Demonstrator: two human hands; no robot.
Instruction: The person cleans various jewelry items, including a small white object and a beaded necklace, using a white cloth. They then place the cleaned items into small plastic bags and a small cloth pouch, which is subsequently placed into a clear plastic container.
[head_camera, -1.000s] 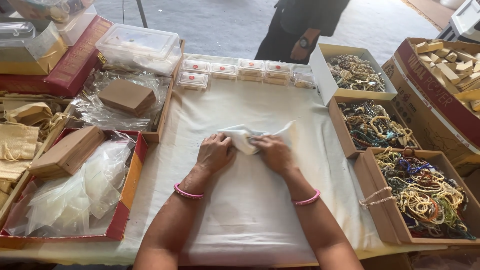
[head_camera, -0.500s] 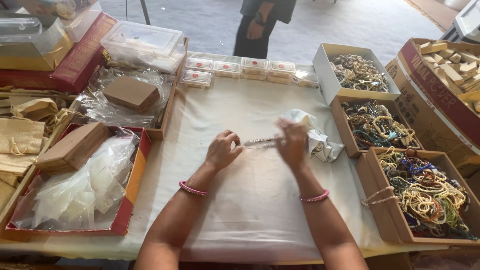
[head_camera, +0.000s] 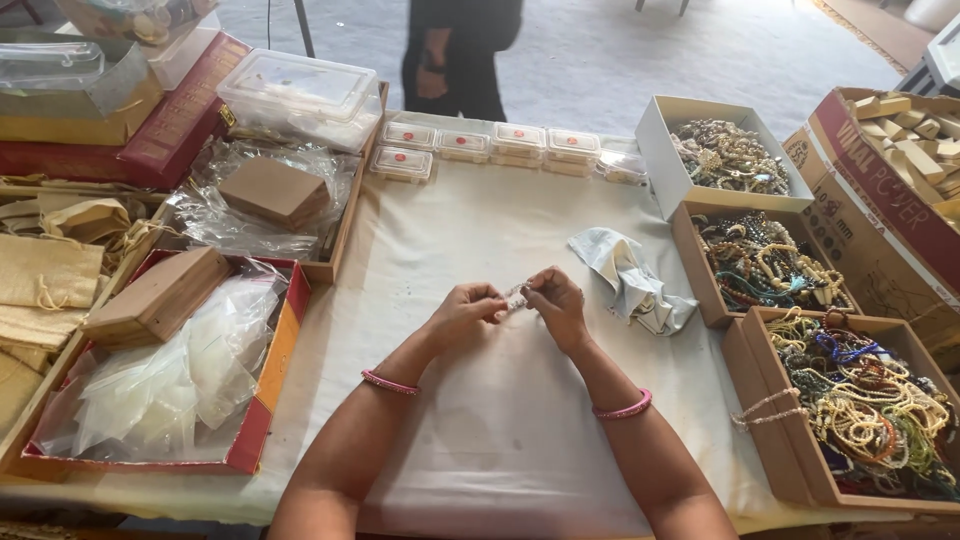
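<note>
A person's forearms reach in from 6 o'clock over a table (head_camera: 500, 440) draped in pale cloth, a pink bangle on each wrist. At the centre of the table the left hand (head_camera: 462, 312) and right hand (head_camera: 556, 305) meet, fingertips of both pinched together on a small clear packet (head_camera: 517, 295) held between them just above the cloth; what is in it is too small to tell.

Just beside the right hand, at about 2 o'clock, a crumpled grey-white rag (head_camera: 630, 280) lies on the table. At 3 to 4 o'clock three open cardboard boxes run along the edge: the nearest box (head_camera: 790, 440) heaped with bead strings, a middle box (head_camera: 700, 265) of darker beads, and farther off a white box (head_camera: 655, 145) of pale ones.

At 8 o'clock a red tray (head_camera: 275, 385) holds clear plastic bags and a brown case (head_camera: 155, 297). Beyond it, at 10 o'clock, a second tray carries another brown case (head_camera: 272, 190) on crinkled plastic.

At 12 o'clock, along the far edge, stands a row of small clear boxes (head_camera: 490, 143) with red dots, and to their left a larger lidded tub (head_camera: 305, 95). Past the table a person in dark clothes (head_camera: 462, 50) stands on the grey floor.
</note>
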